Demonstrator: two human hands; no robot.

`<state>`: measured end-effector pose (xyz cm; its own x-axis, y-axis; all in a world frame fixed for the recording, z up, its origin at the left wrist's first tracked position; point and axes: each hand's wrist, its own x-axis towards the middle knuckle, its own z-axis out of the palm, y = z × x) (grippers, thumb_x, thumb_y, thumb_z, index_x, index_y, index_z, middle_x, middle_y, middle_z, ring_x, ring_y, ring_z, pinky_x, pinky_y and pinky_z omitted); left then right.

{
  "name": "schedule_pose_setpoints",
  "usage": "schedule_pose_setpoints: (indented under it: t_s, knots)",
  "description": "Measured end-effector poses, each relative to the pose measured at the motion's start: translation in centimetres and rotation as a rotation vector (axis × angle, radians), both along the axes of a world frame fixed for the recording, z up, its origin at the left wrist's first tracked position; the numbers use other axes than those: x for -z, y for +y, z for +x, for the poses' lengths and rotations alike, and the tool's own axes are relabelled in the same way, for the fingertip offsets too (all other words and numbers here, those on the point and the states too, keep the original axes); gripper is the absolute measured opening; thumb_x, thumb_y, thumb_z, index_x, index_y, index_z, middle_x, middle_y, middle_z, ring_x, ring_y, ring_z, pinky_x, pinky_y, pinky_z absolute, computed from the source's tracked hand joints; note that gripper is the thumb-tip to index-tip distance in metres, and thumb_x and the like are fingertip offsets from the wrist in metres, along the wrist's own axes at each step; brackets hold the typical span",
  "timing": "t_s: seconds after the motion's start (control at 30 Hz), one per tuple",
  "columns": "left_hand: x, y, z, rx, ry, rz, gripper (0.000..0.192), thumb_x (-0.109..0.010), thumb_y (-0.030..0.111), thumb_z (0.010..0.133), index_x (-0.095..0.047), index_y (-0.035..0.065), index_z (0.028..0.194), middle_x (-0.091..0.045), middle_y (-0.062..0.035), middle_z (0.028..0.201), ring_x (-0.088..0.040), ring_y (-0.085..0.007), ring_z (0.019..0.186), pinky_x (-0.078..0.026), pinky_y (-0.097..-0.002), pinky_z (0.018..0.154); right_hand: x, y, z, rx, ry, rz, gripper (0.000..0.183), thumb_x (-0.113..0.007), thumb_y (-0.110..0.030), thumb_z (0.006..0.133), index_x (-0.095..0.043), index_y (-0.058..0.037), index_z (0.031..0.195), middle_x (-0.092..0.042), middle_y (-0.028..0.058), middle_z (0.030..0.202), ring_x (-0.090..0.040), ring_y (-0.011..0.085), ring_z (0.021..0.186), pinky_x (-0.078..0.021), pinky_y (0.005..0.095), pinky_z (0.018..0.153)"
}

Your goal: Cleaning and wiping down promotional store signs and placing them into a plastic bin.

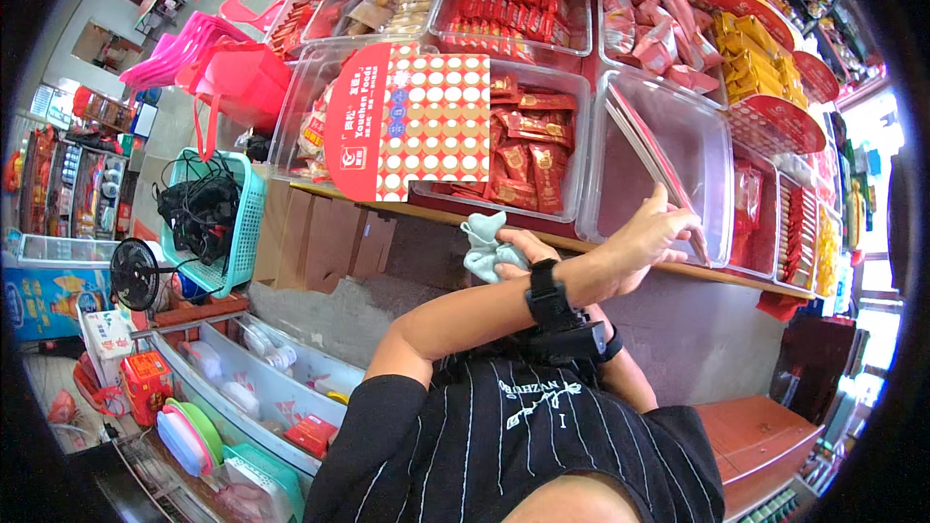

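Note:
My left arm crosses over my right. At the right, my left hand (657,232) grips the near end of a thin stack of red-and-white panels (650,142), which slants across a clear plastic bin (592,167). My right hand (527,250) holds a crumpled pale green cloth (483,243) just in front of the counter edge. Part of that hand is hidden behind my left forearm. To the left of the bin, red wrapped snacks (534,152) fill another clear container. A red-and-gold dotted display card (429,123) covers part of it.
More bins hold red snack packets (508,11), pink bags (657,25) and yellow packets (755,58). A turquoise basket (251,214) with black cables stands left, beside cardboard boxes (320,236) and a black fan (136,274). A glass display case (254,378) is behind at left.

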<state>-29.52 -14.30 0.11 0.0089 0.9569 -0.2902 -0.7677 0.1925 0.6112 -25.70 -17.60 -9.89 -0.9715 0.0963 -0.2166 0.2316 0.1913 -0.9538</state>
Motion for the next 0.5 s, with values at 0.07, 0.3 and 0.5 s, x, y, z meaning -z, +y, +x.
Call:
schedule_pose_setpoints:
  t_s: [0.07,0.3,0.5]
  knots:
    - [0.5,-2.2,-1.7,-0.114,0.006,0.070,0.081,-0.061,0.024,0.088,-0.010,-0.0008,0.146,-0.035,-0.0174,0.131,-0.043,-0.0273,0.118,-0.043,-0.0422,0.097,3.4,0.1,-0.2,0.031,0.262,0.174,0.051,-0.066,-0.017,0.086,-0.048,-0.0034,0.131,-0.053,0.0139,0.124,-0.052,0.0263,0.116,-0.0418,0.0370,0.097]
    - [2.3,-13.6,-13.7,-0.732,0.635,-0.159,0.066,-0.061,0.018,0.091,-0.027,0.0012,0.146,-0.043,-0.0151,0.136,-0.048,-0.0217,0.120,-0.040,-0.0331,0.102,-2.5,2.8,-3.5,0.277,0.035,0.014,0.055,-0.064,-0.020,0.086,-0.046,0.0036,0.132,-0.057,0.0136,0.120,-0.053,0.0195,0.112,-0.0413,0.0303,0.097]
    - [9.7,-25.1,-21.5,-1.128,1.197,-0.530,0.068,-0.061,0.017,0.090,-0.027,0.0025,0.146,-0.037,-0.0236,0.134,-0.041,-0.0312,0.123,-0.038,-0.0397,0.102,-5.2,3.1,-11.4,0.499,0.204,-0.390,0.062,-0.064,-0.014,0.088,-0.034,0.0039,0.139,-0.056,0.0113,0.118,-0.056,0.0122,0.100,-0.0468,0.0271,0.087]
